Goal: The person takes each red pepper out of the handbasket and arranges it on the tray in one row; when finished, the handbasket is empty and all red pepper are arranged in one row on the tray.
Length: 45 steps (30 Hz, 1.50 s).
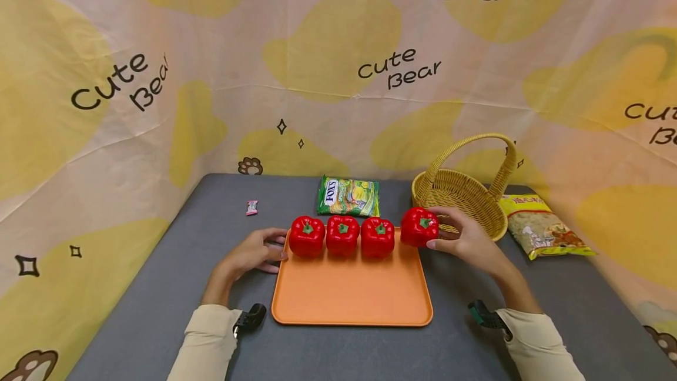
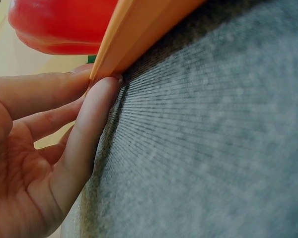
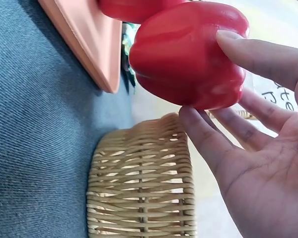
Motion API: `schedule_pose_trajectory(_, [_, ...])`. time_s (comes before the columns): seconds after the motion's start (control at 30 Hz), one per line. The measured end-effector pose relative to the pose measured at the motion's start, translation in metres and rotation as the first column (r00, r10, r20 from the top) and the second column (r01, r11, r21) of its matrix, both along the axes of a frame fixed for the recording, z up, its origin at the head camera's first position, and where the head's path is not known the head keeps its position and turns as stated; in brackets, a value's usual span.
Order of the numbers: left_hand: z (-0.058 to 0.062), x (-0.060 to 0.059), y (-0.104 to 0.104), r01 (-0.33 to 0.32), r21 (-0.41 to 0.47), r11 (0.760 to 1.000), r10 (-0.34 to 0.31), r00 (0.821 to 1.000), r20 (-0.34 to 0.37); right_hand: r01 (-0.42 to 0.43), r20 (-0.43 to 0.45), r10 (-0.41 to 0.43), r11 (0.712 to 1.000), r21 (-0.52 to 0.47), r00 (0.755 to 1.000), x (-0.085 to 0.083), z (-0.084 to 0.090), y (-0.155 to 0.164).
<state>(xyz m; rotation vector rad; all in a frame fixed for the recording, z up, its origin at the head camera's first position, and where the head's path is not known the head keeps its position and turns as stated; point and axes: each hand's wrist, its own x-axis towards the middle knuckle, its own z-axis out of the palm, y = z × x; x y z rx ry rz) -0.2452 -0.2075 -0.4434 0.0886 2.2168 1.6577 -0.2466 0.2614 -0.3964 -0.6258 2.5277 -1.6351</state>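
My left hand (image 1: 252, 253) is at the upper left edge of an orange tray (image 1: 351, 296). In the left wrist view its thumb and forefinger pinch the tray's rim (image 2: 121, 42). Three red bell peppers, the left one (image 1: 307, 243), the middle one (image 1: 342, 243) and the right one (image 1: 377, 244), stand in a row along the tray's far side, green stems showing. A fourth red bell pepper (image 1: 418, 231) is held by my right hand (image 1: 468, 243) at the tray's far right corner. In the right wrist view thumb and fingers grip this pepper (image 3: 184, 54), raised above the table.
Just behind my right hand stands a wicker basket (image 1: 459, 193) with a tall handle. Right of it lies a yellow-and-clear food bag (image 1: 547, 225). A green FOX'S candy packet (image 1: 349, 196) lies beyond the tray, and a small wrapped candy (image 1: 251, 207) is farther left.
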Motion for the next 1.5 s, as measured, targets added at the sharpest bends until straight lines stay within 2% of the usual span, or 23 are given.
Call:
schedule_pose_trajectory(0.2, [0.001,0.0,0.0,-0.004,-0.004,1.0,0.004,1.0,0.003,0.01,-0.058,-0.003,0.993,0.121,0.998,-0.002,-0.003,-0.003])
schedule_pose_trajectory(0.37, [0.0,0.0,-0.001,-0.005,0.001,1.0,0.005,1.0,0.004,0.011,-0.058,-0.003,0.991,0.136,0.998,-0.002,-0.004,-0.007])
schedule_pose_trajectory(0.6, [0.0,-0.001,-0.001,0.001,0.005,1.0,-0.001,1.0,0.004,0.016,-0.104,0.002,0.985,0.17,0.995,-0.004,-0.008,-0.011])
schedule_pose_trajectory(0.9, [-0.001,-0.001,-0.001,0.006,0.005,1.0,-0.006,1.0,0.005,0.007,-0.09,0.008,0.985,0.174,0.996,-0.001,-0.01,-0.014])
schedule_pose_trajectory(1.5, [-0.002,-0.001,-0.001,0.007,0.003,1.0,-0.007,1.0,-0.001,0.049,-0.154,-0.002,0.953,0.299,0.988,-0.001,-0.012,-0.021])
